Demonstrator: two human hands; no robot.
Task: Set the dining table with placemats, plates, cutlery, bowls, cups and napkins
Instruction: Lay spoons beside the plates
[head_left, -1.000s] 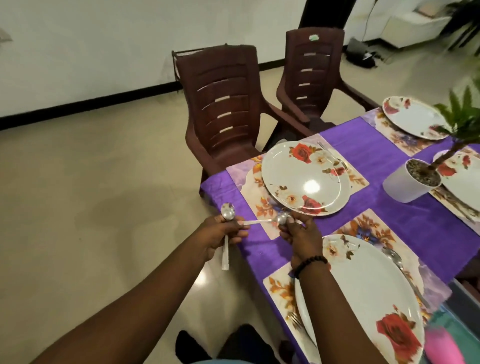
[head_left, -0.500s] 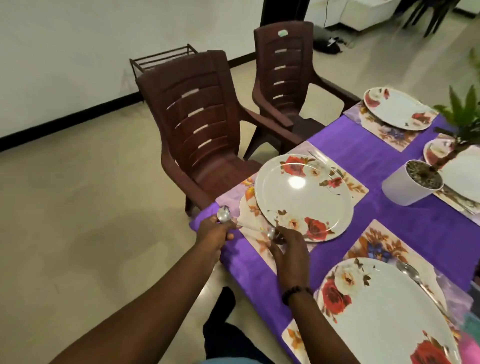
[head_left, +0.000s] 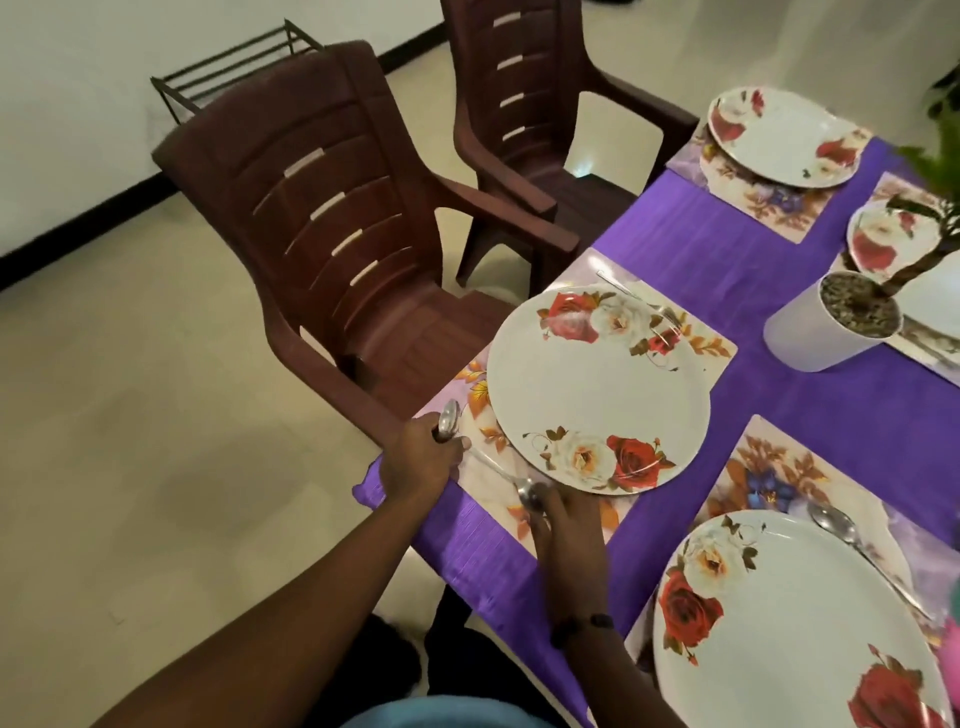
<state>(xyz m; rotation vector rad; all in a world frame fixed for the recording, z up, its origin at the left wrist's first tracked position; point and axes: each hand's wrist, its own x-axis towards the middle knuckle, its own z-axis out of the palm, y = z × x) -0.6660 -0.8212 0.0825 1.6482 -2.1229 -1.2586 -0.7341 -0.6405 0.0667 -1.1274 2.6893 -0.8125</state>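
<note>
Pinched at its bowl by the right hand, a spoon lies handle-toward the left hand, just beside the floral plate; that hand grips a second spoon.

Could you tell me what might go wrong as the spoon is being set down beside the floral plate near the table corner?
The right hand is placing a spoon whose bowl sits right against the plate rim, so it might knock or slide under the plate. This placemat lies near the table edge, so the spoon's handle could slip off. The left hand grips another spoon loosely upright above the floor; it might drop.
</note>
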